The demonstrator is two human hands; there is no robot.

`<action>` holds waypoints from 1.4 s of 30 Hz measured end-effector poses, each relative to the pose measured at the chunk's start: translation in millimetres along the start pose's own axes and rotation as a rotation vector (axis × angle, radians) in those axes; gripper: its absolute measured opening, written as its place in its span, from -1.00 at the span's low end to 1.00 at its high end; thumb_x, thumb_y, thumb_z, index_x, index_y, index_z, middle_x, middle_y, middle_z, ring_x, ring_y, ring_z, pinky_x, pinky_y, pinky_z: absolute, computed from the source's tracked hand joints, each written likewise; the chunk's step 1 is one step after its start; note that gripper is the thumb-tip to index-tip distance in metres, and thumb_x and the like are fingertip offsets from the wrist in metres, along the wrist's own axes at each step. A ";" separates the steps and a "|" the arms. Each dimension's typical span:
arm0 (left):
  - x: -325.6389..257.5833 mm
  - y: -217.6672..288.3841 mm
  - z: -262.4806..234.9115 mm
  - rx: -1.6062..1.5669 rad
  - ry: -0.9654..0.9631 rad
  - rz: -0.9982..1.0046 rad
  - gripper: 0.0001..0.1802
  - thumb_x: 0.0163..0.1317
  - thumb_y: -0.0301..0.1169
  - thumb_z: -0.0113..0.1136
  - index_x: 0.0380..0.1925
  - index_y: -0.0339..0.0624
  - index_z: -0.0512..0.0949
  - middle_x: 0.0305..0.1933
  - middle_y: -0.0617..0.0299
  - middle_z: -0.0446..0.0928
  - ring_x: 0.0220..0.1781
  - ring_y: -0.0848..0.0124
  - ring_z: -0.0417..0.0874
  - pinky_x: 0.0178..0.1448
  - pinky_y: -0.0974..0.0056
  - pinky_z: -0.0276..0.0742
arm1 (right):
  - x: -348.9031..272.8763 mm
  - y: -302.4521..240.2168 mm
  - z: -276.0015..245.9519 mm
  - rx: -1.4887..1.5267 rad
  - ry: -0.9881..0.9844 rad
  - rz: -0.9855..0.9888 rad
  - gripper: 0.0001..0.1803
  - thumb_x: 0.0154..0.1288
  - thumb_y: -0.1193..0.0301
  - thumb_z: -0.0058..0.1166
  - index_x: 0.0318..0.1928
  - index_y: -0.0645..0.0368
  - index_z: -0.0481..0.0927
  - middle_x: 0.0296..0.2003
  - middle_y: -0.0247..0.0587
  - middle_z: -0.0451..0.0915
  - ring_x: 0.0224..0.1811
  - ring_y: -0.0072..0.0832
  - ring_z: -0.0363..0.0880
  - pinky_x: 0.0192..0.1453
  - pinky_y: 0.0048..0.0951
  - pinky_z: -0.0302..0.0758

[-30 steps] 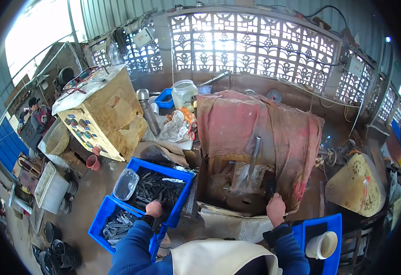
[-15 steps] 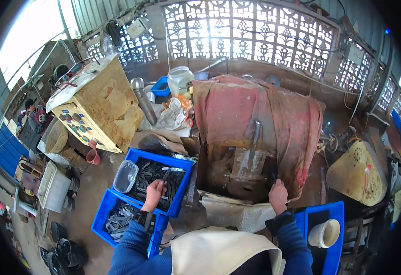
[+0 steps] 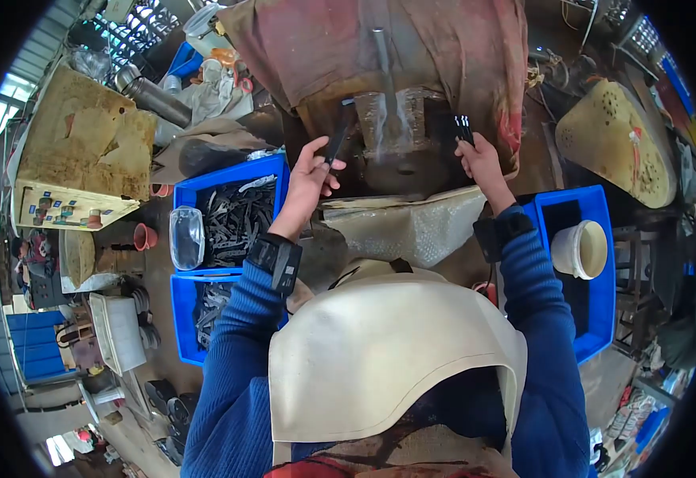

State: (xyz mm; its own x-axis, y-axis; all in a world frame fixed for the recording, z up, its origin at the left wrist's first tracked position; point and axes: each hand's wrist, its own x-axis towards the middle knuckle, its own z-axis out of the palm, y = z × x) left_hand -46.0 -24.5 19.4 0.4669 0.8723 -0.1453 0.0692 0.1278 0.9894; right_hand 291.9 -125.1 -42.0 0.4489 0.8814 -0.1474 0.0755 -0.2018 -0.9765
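My left hand (image 3: 310, 182) pinches a dark, flat, blade-like strip (image 3: 338, 143) between thumb and fingers, its far end tilted up by the machine. The other fingers of that hand are partly spread. My right hand (image 3: 482, 166) is closed round several dark strips (image 3: 463, 130), whose bright ends stick up past the fingers. Both hands are over the near side of a grimy machine (image 3: 392, 123), half covered by a stained red-brown cloth (image 3: 463, 56). To the left, a blue bin (image 3: 282, 177) holds many similar dark strips (image 3: 240, 215), with a clear plastic tub (image 3: 187, 237) on its edge.
Nearer on the left is a second blue bin (image 3: 181, 319) of strips. At right, a blue tray (image 3: 601, 319) carries a cream bucket (image 3: 579, 249). A stained cabinet (image 3: 85, 127) stands far left, a steel flask (image 3: 153, 95) beside it. Bubble wrap (image 3: 412, 231) hangs before the machine.
My left hand has left the strip bin and come right to the machine with a strip in it. The right hand stays near the machine's right side. The view has tilted down.
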 end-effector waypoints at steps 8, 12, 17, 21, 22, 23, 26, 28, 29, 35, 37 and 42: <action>11.6 -17.0 15.9 0.072 -0.109 -0.018 -0.70 0.37 -0.53 -0.09 0.08 -0.15 0.42 -0.19 0.27 0.63 -0.41 0.61 0.49 -0.37 0.53 0.36 | -9.4 -3.4 1.0 0.140 -0.087 0.038 -0.92 0.42 0.37 0.01 -0.20 0.08 0.47 -0.45 -0.45 0.49 -0.63 -0.79 0.27 -0.68 -0.71 0.14; 19.1 -28.3 20.0 0.086 -0.039 -0.050 -0.77 0.39 -0.55 -0.11 -0.04 -0.13 0.48 -0.24 0.30 0.62 -0.46 0.65 0.43 -0.41 0.49 0.34 | -6.1 -4.6 -3.5 0.144 -0.046 0.006 -0.87 0.41 0.34 0.04 -0.28 0.09 0.45 -0.55 -0.46 0.46 -0.70 -0.77 0.23 -0.69 -0.67 0.14; 29.7 -42.9 11.8 0.209 0.010 -0.057 -0.86 0.37 -0.46 -0.03 -0.15 -0.17 0.50 -0.28 0.19 0.63 -0.42 0.44 0.54 -0.34 0.32 0.45 | 4.1 0.6 -3.4 0.088 -0.109 0.019 -0.92 0.41 0.36 0.02 -0.21 0.07 0.47 -0.49 -0.47 0.45 -0.65 -0.80 0.24 -0.68 -0.70 0.12; 42.6 -49.4 8.9 0.486 0.245 0.209 -0.83 0.34 -0.33 0.06 -0.22 -0.19 0.50 -0.29 0.02 0.61 -0.30 0.11 0.63 -0.21 0.13 0.51 | 15.7 2.0 5.0 -0.075 -0.024 -0.049 -0.85 0.38 0.34 0.06 -0.31 0.13 0.47 -0.56 -0.44 0.44 -0.62 -0.71 0.32 -0.60 -0.58 0.21; 36.2 -40.8 17.4 0.582 0.248 0.242 -0.79 0.35 -0.30 0.06 -0.21 -0.23 0.50 -0.31 0.03 0.61 -0.30 0.13 0.63 -0.19 0.15 0.51 | 15.6 4.9 -0.1 -0.193 0.057 -0.081 -0.79 0.36 0.35 0.09 -0.39 0.19 0.47 -0.60 -0.41 0.44 -0.58 -0.63 0.39 -0.52 -0.47 0.31; 30.1 -29.6 17.1 0.686 0.275 0.288 -0.75 0.36 -0.28 0.06 -0.20 -0.26 0.50 -0.33 0.04 0.60 -0.30 0.16 0.63 -0.17 0.17 0.52 | 16.6 -2.0 4.5 -0.206 0.097 -0.076 -0.77 0.33 0.34 0.10 -0.40 0.22 0.47 -0.60 -0.33 0.45 -0.55 -0.53 0.42 -0.45 -0.39 0.35; 28.4 -49.9 11.3 0.746 0.292 0.293 -0.75 0.33 -0.23 0.08 -0.25 -0.20 0.50 -0.31 -0.11 0.58 -0.19 -0.08 0.61 -0.13 -0.01 0.51 | 30.5 -9.1 10.2 -0.458 0.277 -0.403 -0.71 0.29 0.26 0.15 -0.36 0.26 0.49 -0.54 -0.02 0.53 -0.46 -0.14 0.52 -0.30 -0.21 0.44; 25.2 -55.9 3.0 0.869 0.333 0.292 -0.79 0.32 -0.24 0.07 -0.28 -0.16 0.48 -0.30 -0.12 0.58 -0.18 -0.11 0.59 -0.13 -0.08 0.51 | 41.0 -54.0 31.6 -0.409 0.267 -0.418 -0.70 0.27 0.24 0.16 -0.31 0.26 0.50 -0.48 0.08 0.55 -0.38 -0.01 0.54 -0.26 -0.15 0.45; 20.4 -55.8 6.0 0.925 0.323 0.268 -0.81 0.32 -0.27 0.06 -0.31 -0.16 0.47 -0.31 -0.12 0.58 -0.18 -0.11 0.58 -0.14 -0.09 0.50 | 39.9 -73.5 40.1 -0.386 0.254 -0.358 -0.68 0.25 0.22 0.17 -0.26 0.26 0.52 -0.42 0.17 0.57 -0.29 0.11 0.56 -0.21 -0.09 0.47; 9.4 -43.5 19.1 0.926 0.295 0.390 -0.87 0.30 -0.36 0.02 -0.24 -0.17 0.44 -0.30 -0.12 0.57 -0.21 -0.10 0.60 -0.15 -0.09 0.51 | 83.9 -160.7 82.2 -0.543 0.309 -0.605 -0.66 0.26 0.18 0.14 -0.17 0.20 0.51 -0.37 0.15 0.61 -0.21 0.12 0.58 -0.17 -0.02 0.49; 10.7 -43.7 17.5 0.935 0.293 0.405 -0.86 0.29 -0.38 0.02 -0.20 -0.17 0.44 -0.29 -0.12 0.57 -0.20 -0.10 0.60 -0.15 -0.08 0.51 | 95.9 -174.2 96.8 -0.656 0.323 -0.629 -0.65 0.27 0.16 0.13 -0.14 0.18 0.50 -0.38 0.13 0.62 -0.23 0.11 0.59 -0.16 0.01 0.50; 20.4 -49.5 10.4 0.843 0.348 0.421 -0.73 0.25 -0.47 0.01 -0.02 -0.14 0.44 -0.25 -0.10 0.58 -0.17 -0.08 0.61 -0.13 -0.04 0.53 | 109.0 -182.4 116.9 -0.777 0.266 -0.580 -0.65 0.29 0.14 0.10 -0.15 0.18 0.49 -0.38 0.11 0.63 -0.26 0.10 0.61 -0.18 0.04 0.51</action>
State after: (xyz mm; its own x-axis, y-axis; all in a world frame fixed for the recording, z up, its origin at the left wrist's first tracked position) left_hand -30.8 -17.9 -32.5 0.3230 0.8760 0.3581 0.6224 -0.4817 0.6169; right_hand 223.0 57.7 101.6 0.3355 0.8269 0.4513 0.8633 -0.0781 -0.4987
